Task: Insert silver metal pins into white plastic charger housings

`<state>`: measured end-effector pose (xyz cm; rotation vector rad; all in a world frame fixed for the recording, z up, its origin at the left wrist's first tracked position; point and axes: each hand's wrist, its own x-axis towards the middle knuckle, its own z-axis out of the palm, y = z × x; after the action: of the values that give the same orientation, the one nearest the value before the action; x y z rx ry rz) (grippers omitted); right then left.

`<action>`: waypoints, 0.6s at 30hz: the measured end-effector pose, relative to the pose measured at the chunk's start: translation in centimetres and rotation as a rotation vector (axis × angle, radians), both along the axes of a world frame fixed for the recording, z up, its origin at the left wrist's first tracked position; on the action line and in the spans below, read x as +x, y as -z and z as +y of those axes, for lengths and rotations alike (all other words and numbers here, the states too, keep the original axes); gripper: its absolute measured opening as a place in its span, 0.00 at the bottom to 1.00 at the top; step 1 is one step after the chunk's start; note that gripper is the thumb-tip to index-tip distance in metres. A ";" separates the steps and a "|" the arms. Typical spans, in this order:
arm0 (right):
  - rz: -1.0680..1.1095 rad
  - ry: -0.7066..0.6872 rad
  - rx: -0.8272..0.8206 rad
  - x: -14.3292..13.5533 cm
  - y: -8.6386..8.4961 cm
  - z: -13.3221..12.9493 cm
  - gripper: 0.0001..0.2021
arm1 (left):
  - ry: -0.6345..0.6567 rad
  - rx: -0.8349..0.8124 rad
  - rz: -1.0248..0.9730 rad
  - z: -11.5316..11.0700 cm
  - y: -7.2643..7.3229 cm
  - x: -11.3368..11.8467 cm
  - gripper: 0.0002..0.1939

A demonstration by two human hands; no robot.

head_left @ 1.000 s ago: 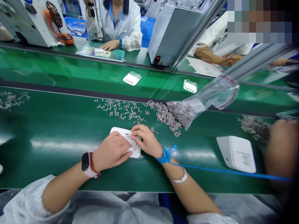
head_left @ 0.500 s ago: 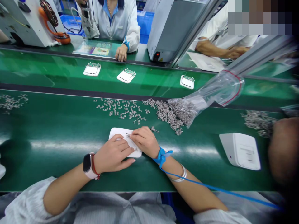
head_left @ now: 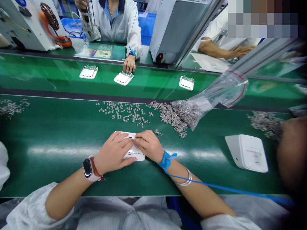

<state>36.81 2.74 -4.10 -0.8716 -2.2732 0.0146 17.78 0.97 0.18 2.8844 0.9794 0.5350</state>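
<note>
From my remote seat, the head view gives me both hands at work on a white cover (head_left: pixel 139 156), which lies flat on the green worktop (head_left: pixel 59 134), right in front of the wearer. I have the left hand (head_left: pixel 116 151) laid over the cover's left part, fingers bent across its face and thumb stretched along the near edge; I cannot tell whether its grip clamps the cover or only rests on it. The right hand (head_left: pixel 150 145) comes over the cover's right far corner, fingertips drawn together close to a dark slot. The fingers hide what lies between them, so I cannot tell whether that grip grasps anything.

Just beyond the cover I see small metal parts (head_left: pixel 122 111) strewn about, and to their right a denser heap (head_left: pixel 171 118) at the mouth of a clear plastic bag (head_left: pixel 192 111). Well off to the right, a white casing (head_left: pixel 253 153) stands on the worktop.

Past the dark border, three white units with green circuit boards lie on a green strip (head_left: pixel 155 88). A co-worker's hand (head_left: pixel 129 64) is at the far edge of the middle unit (head_left: pixel 123 79).
</note>
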 end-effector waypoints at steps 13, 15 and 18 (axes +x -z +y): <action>0.107 0.064 -0.243 -0.3 0.0 0.0 0.12 | 0.170 0.013 -0.060 0.2 0.6 0.0 0.15; 0.100 0.069 -0.256 -0.6 0.1 0.2 0.12 | 0.190 0.001 -0.046 0.1 0.6 0.1 0.14; 0.078 0.099 -0.298 -0.4 -0.6 0.4 0.13 | 0.098 -0.033 -0.016 -0.3 0.5 0.5 0.12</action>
<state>36.44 3.16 -3.48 -1.1160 -2.1840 0.3440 18.31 0.65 -0.32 2.8760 0.8322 0.5284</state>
